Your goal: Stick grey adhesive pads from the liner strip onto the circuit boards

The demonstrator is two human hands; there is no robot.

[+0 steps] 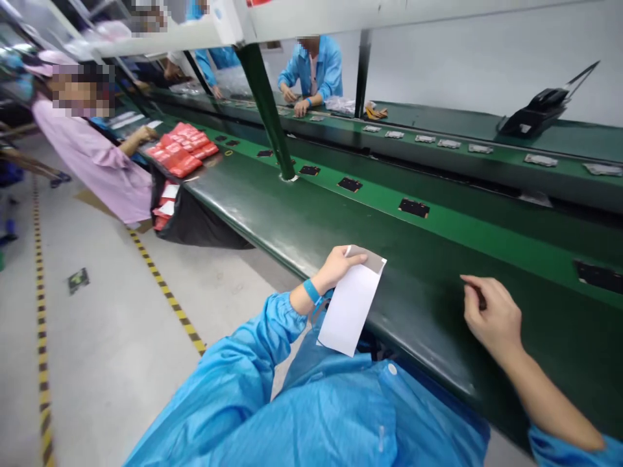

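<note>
My left hand (339, 266) is closed around the upper end of a white paper sheet (351, 311) with a greyish-brown band along its top. The sheet hangs at a slant over the near edge of the green bench (292, 214), in front of my blue smock. A blue band circles my left wrist. To the right, my right hand (494, 314) is held above the bench, fingers curled and thumb near the index fingertip. Anything in that pinch is too small or hidden to make out. Flat black rectangular pieces (413, 207) lie in a spaced row beyond both hands.
A green post (267, 110) rises from the bench. Red packets (182, 149) lie at the left, above a black bag (195, 224). A person in pink (92, 149) works there; another in blue (316, 71) works across. A black device (540, 110) stands at the back right.
</note>
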